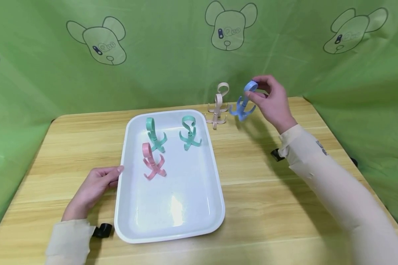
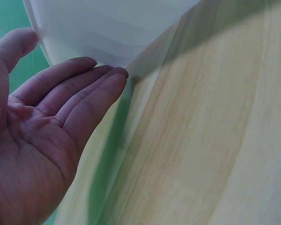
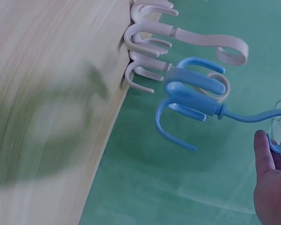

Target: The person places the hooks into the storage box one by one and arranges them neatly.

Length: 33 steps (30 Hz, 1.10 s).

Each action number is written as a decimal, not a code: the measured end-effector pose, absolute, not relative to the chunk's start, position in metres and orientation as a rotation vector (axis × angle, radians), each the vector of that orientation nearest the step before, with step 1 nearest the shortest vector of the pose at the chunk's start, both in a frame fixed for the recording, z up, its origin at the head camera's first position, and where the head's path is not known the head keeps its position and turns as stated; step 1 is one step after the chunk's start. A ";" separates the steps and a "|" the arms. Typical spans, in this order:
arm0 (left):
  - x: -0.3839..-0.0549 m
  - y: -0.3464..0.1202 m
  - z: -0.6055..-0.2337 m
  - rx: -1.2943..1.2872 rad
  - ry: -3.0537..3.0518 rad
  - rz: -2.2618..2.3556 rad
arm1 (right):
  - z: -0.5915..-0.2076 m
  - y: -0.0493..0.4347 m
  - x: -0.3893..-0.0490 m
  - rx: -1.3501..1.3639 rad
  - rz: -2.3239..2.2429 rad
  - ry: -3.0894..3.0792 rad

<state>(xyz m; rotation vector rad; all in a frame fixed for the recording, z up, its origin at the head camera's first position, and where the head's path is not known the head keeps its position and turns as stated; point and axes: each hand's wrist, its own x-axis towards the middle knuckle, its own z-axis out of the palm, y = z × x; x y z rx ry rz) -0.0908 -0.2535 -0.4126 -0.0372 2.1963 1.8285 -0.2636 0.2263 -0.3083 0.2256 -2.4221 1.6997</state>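
My right hand (image 1: 271,101) pinches the curled top of a blue multi-prong hanging hook (image 1: 241,110) between thumb and fingers. In the right wrist view, that blue hook (image 3: 194,101) hangs off the tabletop with its prongs clear of the wood. Just left of it, two beige hooks (image 1: 216,119) stand close together on the table. My left hand (image 1: 97,184) is at the left side of a white tray (image 1: 170,237). Its thumb touches the rim, and straight fingers (image 2: 84,101) lie against the outer wall. Inside the tray stand two green hooks (image 1: 190,138) and a pink hook (image 1: 154,165).
A light wooden table (image 1: 252,206) bears the tray and the beige hooks. Behind its far edge hangs a green cloth backdrop (image 1: 169,66) with printed bear heads, which also borders both sides. The white tray takes up the middle of the tabletop.
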 end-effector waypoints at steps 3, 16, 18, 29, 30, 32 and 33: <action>-0.091 -0.253 -0.413 -0.034 2.199 1.829 | -0.305 0.226 -0.257 0.238 1.676 -2.446; -0.090 -0.253 -0.410 -0.052 2.239 1.783 | -0.296 0.214 -0.232 0.409 1.632 -2.440; -0.090 -0.253 -0.411 -0.053 2.232 1.789 | -0.295 0.212 -0.228 0.432 1.633 -2.448; -0.090 -0.254 -0.409 -0.058 2.237 1.753 | -0.283 0.196 -0.202 0.524 1.651 -2.456; -0.090 -0.254 -0.409 -0.058 2.239 1.746 | -0.282 0.195 -0.200 0.531 1.654 -2.458; -0.090 -0.254 -0.409 -0.063 2.237 1.738 | -0.281 0.192 -0.195 0.554 1.656 -2.457; -0.090 -0.254 -0.408 -0.066 2.237 1.734 | -0.280 0.190 -0.192 0.571 1.660 -2.451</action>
